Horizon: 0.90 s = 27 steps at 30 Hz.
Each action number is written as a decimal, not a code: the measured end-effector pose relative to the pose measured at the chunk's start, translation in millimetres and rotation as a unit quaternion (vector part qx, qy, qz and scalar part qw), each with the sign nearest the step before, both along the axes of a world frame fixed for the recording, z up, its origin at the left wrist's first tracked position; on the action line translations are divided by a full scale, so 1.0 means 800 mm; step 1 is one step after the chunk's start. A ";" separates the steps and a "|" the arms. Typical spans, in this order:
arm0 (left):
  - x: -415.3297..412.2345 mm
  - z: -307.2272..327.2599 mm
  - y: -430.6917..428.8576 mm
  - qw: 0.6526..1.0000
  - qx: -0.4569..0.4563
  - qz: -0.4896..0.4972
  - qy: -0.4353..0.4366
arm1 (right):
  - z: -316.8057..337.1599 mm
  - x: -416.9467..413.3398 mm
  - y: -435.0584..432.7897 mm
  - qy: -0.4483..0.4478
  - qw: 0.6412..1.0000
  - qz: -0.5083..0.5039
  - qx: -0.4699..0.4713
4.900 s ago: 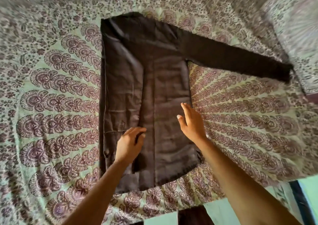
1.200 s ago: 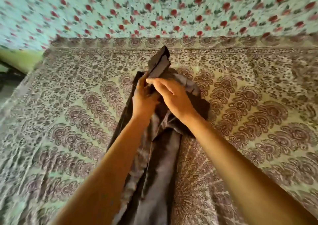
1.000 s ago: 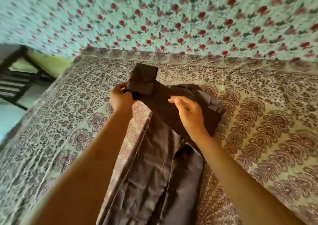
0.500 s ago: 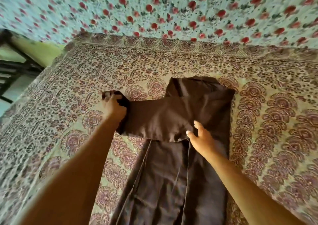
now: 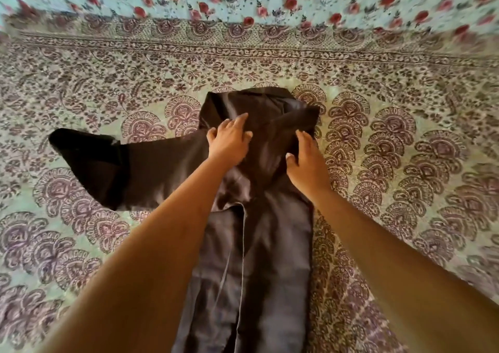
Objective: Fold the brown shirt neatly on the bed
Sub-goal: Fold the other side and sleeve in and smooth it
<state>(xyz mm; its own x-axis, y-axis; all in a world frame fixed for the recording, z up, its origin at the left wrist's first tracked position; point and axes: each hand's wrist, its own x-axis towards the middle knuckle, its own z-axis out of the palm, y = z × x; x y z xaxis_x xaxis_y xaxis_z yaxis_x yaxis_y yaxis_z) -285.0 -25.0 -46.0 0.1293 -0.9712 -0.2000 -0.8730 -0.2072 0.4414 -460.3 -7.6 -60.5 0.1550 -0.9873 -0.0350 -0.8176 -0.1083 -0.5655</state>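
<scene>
On the bed (image 5: 405, 147), collar end | brown shirt (image 5: 259, 244): I judge it soft, light, limp | left hand (image 5: 229, 143), right hand (image 5: 306, 163): my fingers straight, pressing, holding nothing | better grasp sleeve (image 5: 140, 169) by cuff.

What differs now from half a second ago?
The left hand let go of the sleeve and moved right onto the brown shirt near its top. The right hand slid up toward the shoulder. The sleeve still lies out leftward on the bedsheet.
</scene>
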 end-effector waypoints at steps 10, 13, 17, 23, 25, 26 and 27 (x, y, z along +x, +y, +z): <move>0.006 -0.014 -0.032 0.988 -0.078 0.135 0.017 | -0.032 -0.018 -0.037 0.193 0.975 0.104 0.042; -0.003 -0.021 -0.020 0.985 -0.123 0.101 -0.062 | -0.044 -0.031 -0.049 0.265 0.959 0.097 0.027; -0.030 -0.032 0.021 0.971 -0.219 -0.060 -0.074 | -0.055 -0.040 -0.057 0.268 0.959 0.094 0.021; -0.031 -0.067 0.068 0.949 -0.032 -0.266 -0.164 | -0.055 -0.041 -0.055 0.254 0.964 0.080 -0.015; -0.034 -0.061 0.066 0.943 -0.021 -0.270 -0.195 | -0.050 -0.032 -0.040 0.240 0.966 0.080 -0.042; -0.037 -0.055 0.067 0.938 -0.014 -0.273 -0.212 | -0.047 -0.027 -0.030 0.220 0.969 0.097 -0.058; -0.040 -0.049 0.069 0.934 -0.006 -0.279 -0.222 | -0.044 -0.022 -0.020 0.195 0.971 0.125 -0.064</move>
